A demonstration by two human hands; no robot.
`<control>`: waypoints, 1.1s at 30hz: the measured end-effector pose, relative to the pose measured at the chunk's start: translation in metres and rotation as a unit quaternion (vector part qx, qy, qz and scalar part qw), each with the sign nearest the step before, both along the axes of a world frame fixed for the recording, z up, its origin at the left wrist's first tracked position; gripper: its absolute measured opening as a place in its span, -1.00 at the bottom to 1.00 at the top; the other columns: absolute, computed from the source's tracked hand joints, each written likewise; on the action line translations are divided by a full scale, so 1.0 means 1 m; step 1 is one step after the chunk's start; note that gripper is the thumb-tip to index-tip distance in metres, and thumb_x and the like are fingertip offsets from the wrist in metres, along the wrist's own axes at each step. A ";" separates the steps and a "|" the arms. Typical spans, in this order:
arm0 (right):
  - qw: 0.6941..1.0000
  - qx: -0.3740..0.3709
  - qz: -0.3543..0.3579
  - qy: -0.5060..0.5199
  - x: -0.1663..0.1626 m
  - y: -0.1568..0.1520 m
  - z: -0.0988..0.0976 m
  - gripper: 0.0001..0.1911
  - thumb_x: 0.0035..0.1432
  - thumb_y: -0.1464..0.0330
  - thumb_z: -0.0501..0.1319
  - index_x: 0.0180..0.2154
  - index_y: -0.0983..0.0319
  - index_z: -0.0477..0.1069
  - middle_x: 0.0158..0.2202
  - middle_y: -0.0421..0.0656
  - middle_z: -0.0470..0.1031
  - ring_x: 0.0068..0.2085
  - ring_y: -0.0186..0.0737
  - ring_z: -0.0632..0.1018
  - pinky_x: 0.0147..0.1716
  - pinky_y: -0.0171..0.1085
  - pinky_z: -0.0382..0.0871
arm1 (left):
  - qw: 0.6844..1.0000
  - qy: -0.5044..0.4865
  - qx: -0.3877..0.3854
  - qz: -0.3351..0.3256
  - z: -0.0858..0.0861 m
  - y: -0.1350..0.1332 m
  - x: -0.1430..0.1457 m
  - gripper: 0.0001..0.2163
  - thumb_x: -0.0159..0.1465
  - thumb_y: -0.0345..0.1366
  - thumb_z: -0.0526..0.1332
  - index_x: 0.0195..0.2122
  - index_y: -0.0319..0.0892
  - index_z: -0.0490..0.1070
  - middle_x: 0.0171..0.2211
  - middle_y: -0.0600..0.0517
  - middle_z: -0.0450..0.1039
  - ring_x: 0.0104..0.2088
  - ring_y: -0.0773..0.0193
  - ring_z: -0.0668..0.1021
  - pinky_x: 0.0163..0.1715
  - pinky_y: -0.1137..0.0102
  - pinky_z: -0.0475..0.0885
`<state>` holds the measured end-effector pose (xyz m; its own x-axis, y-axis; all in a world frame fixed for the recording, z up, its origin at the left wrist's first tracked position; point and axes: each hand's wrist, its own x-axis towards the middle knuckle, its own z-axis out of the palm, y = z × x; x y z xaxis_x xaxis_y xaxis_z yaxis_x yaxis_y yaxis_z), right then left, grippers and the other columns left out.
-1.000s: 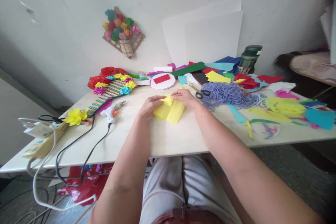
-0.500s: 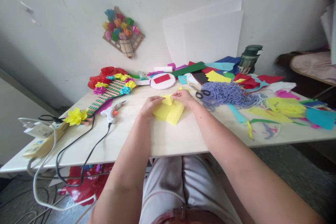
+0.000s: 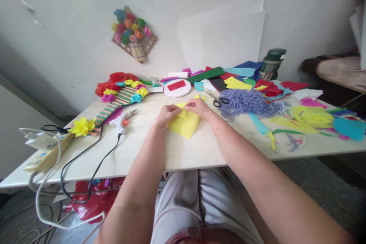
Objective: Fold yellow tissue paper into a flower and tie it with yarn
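Observation:
A sheet of yellow crepe paper [image 3: 184, 125] hangs low over the table between my hands, its upper edge folded over. My left hand [image 3: 168, 114] pinches that upper part from the left side. From the right, my right hand [image 3: 198, 107] pinches the same edge, with its fingertips close to those of the left. The fingers hide part of the fold. Just beyond the right hand lie black-handled scissors [image 3: 221, 102]. A white oval card [image 3: 177, 93] with a red paper strip [image 3: 176, 85] on it rests behind the paper.
Left of my hands lie a white glue gun [image 3: 120, 121], a striped woven piece with paper flowers [image 3: 117, 101] and a power strip [image 3: 48, 156] with cables. Purple yarn [image 3: 251, 102], coloured paper scraps [image 3: 313, 116] and a dark green bottle [image 3: 273, 64] occupy the right.
My fingertips have drawn closer together on the paper's upper edge. The right hand has shifted slightly left, and the hanging part of the sheet looks flatter.

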<state>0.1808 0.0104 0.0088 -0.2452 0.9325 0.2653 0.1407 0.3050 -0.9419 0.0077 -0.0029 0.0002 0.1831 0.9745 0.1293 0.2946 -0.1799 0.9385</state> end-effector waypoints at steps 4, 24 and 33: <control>1.000 -0.001 0.007 0.008 -0.001 -0.004 0.003 -0.87 -0.27 0.36 0.26 -0.58 0.29 0.40 -0.58 -0.23 0.42 -0.48 -0.35 0.41 -0.41 -0.32 0.26 | 1.000 -0.001 -0.001 -0.002 0.001 0.000 0.001 -0.75 -0.06 -0.17 0.25 -0.44 -0.26 0.46 -0.54 0.04 0.44 -0.54 0.34 0.43 -0.53 0.47 0.27; 0.992 -0.085 0.016 0.096 0.012 0.003 0.002 -0.75 -0.32 0.31 0.34 -0.53 0.31 0.41 -0.62 -0.24 0.42 -0.57 -0.39 0.39 -0.52 -0.36 0.27 | 0.995 -0.090 -0.030 -0.023 0.000 0.000 -0.009 -0.68 -0.13 -0.12 0.33 -0.62 -0.23 0.26 -0.70 0.15 0.25 -0.69 0.49 0.27 -0.68 0.53 0.10; 0.991 -0.080 0.015 0.103 0.013 0.005 0.000 -0.77 -0.32 0.31 0.34 -0.54 0.31 0.41 -0.61 -0.25 0.42 -0.56 -0.40 0.39 -0.50 -0.36 0.26 | 0.992 -0.102 -0.069 0.016 -0.002 0.001 -0.009 -0.59 -0.05 0.07 0.21 -0.55 -0.25 0.34 -0.67 0.06 0.33 -0.63 0.36 0.39 -0.64 0.48 0.22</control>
